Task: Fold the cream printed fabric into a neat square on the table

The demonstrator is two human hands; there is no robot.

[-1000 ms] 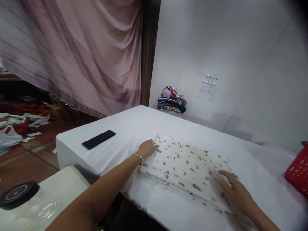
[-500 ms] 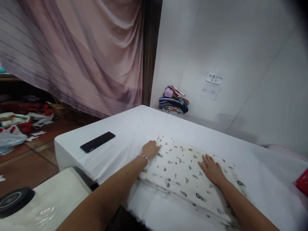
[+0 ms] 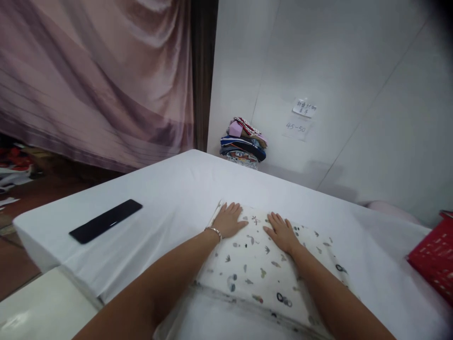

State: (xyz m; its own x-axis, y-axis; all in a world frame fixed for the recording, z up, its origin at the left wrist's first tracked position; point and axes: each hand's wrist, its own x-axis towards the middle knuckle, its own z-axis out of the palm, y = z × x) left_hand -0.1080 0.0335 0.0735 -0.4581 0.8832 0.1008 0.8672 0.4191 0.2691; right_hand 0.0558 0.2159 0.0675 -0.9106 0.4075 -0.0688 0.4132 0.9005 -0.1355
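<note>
A white cloth [image 3: 255, 269] printed with small plants and shapes lies folded flat on the white-covered table [image 3: 170, 189]. My left hand [image 3: 229, 221] rests palm down on its far left corner, fingers stretched out, with a bracelet at the wrist. To the right of it, my right hand [image 3: 282, 232] presses flat on the cloth near the far edge, its fingers slightly spread. Neither hand grips anything. My forearms cover parts of the cloth's left and right sides.
A black phone-like slab [image 3: 106, 221] lies on the table's left side. Folded clothes [image 3: 244, 141] are stacked by the wall behind. A red basket [image 3: 433, 255] stands at the right edge. A pale glossy surface [image 3: 46, 307] sits at the lower left.
My left hand has gone from the cloth's left edge onto its top and spread flat. My right hand has slid left, closer to the left. The view has shifted right.
</note>
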